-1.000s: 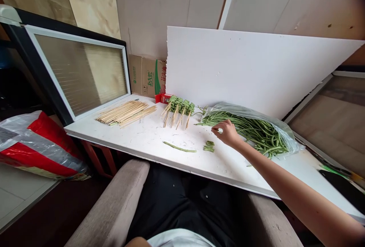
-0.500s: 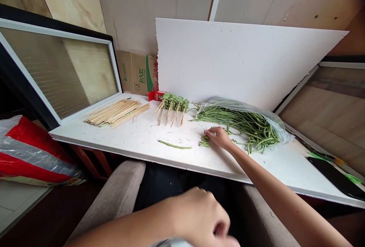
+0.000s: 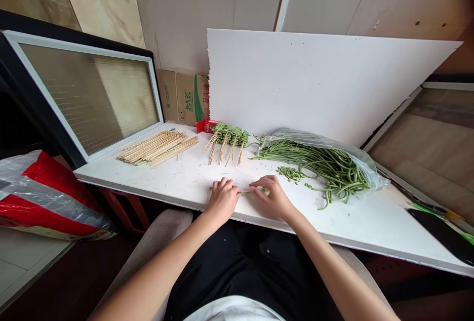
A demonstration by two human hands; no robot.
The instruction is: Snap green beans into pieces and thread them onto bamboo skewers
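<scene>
My left hand [image 3: 223, 197] and my right hand [image 3: 271, 194] rest side by side on the white board [image 3: 185, 175], near its front edge. Both hands are closed on one long green bean [image 3: 249, 192] that lies across the board between them. A small pile of cut bean pieces [image 3: 291, 173] sits just beyond my right hand. Behind it, a clear plastic bag [image 3: 326, 145] holds several long green beans [image 3: 322, 163]. Finished bean skewers [image 3: 228, 140] lie at the back, with a heap of bare bamboo sticks [image 3: 157, 146] to their left.
A large white panel [image 3: 318, 79] leans upright behind the board. A cardboard box [image 3: 183, 99] and a small red pack [image 3: 205, 125] stand at the back. A glass-fronted cabinet [image 3: 85, 94] is at left, a red and clear bag [image 3: 44, 197] lower left, a dark phone [image 3: 440, 234] at right.
My right hand left the cut pieces near the bag and came back to the lone bean. My left hand rose from my lap onto the board and took the bean's other end.
</scene>
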